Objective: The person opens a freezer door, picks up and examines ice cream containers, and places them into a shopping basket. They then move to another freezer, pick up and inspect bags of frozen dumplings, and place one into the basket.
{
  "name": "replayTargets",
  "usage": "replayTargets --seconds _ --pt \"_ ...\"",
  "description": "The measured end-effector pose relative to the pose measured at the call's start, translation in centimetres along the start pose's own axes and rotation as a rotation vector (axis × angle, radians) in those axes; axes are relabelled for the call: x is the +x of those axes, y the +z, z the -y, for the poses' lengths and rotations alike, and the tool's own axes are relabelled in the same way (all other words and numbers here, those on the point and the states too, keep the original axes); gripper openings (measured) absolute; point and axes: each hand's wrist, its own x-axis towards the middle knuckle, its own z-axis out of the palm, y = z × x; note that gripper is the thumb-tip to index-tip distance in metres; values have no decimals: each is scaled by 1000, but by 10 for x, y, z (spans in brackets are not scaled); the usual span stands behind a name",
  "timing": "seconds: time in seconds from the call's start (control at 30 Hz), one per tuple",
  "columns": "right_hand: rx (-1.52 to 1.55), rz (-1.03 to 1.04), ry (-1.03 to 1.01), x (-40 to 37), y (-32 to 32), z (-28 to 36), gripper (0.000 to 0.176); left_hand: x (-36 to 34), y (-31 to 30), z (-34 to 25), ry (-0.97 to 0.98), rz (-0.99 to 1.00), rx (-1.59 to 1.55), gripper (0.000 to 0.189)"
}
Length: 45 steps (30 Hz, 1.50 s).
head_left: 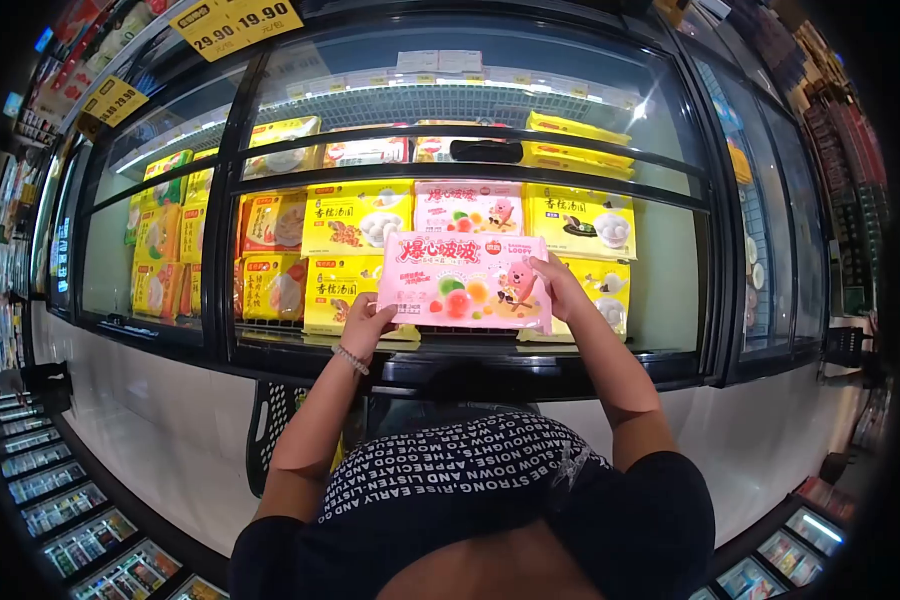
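Nearest, below the view's middle, a dark shirt (470, 470) with white lettering, and to its left a black perforated basket (269, 425). Just beyond, a beaded bracelet (351, 360) around the left wrist.

Left hand (372, 318) pinching the lower left corner of a pink package (465, 290), thumb on the printed front; right hand (562, 287) gripping the opposite side near the upper right corner. Fingers behind the package mostly hidden. Held broad face up toward the camera, over the near part of an open-topped freezer (660, 367); impossible to tell whether touching anything underneath.

Likely fairly light yet solid, with a thin, slick film wrapper over firm, lumpy contents. Apparently flat and little bent across its width, so probably stiff enough to hold by the ends. Possibly slippery if frosted; best taken by both short sides, fingers well under, rather than by the crimped edges alone. Contents perhaps liable to crack if squeezed or dropped.

Right behind, another pink package (460, 203) between yellow packages (360, 210), with orange-red packages (272, 222) farther left. Beyond those, a black handle (486, 151) on the glass cover's frame, then a wire rack (370, 104) and, at upper left, yellow price signs (237, 25).
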Motion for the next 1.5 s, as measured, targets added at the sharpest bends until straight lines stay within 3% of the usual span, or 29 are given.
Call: replayTargets --seconds 0.13,0.2,0.37,0.47,0.5,0.63,0.73,0.77,0.83,0.9,1.0,1.03,1.13,1.17,1.3,1.4,1.43,1.5 --pt "-62 -75 -9 42 -35 -10 60 71 15 12 -5 58 161 22" --pt "-148 -98 56 63 -50 -10 60 108 24 21 -23 35 212 23" --pt "-124 -104 -29 148 -79 -12 64 191 31 49 -95 -74 373 24" --pt "-161 -123 -62 183 -80 -6 46 224 35 62 -73 -125 379 28" --pt "-241 -99 -35 196 -83 -6 32 233 34 64 -56 -130 377 29" --pt "-215 -122 -209 223 -76 -10 23 245 37 55 1 -190 465 28" --pt "-243 -232 -249 206 -53 2 21 282 8 103 -17 -215 778 24" --pt "-126 -71 -285 226 -71 -17 19 298 -5 121 -47 -157 708 26" --pt "-322 -170 -346 220 -64 -15 17 293 9 99 -110 -76 475 25" --pt "-438 -217 -278 218 -66 -14 11 286 26 76 -89 -24 303 23" --pt "-388 -135 -266 220 -73 -20 10 267 42 46 -190 -81 174 21" --pt "-355 -123 -247 216 -75 -22 12 275 33 60 -153 -41 205 29" --pt "-383 -135 -139 198 -72 -12 30 263 35 71 -73 -165 356 41" --pt "-424 -117 -95 201 -79 -17 25 267 30 78 -99 -134 391 56" --pt "-418 -146 -107 207 -71 -16 25 290 10 112 -65 -91 356 64" --pt "-472 -142 -42 208 -66 -9 25 289 11 104 -191 19 344 68" --pt "-482 -196 -139 205 -62 -13 19 270 24 87 -160 -10 279 67" --pt "-565 -163 -49 201 -62 -10 25 262 31 89 -118 -93 391 66"
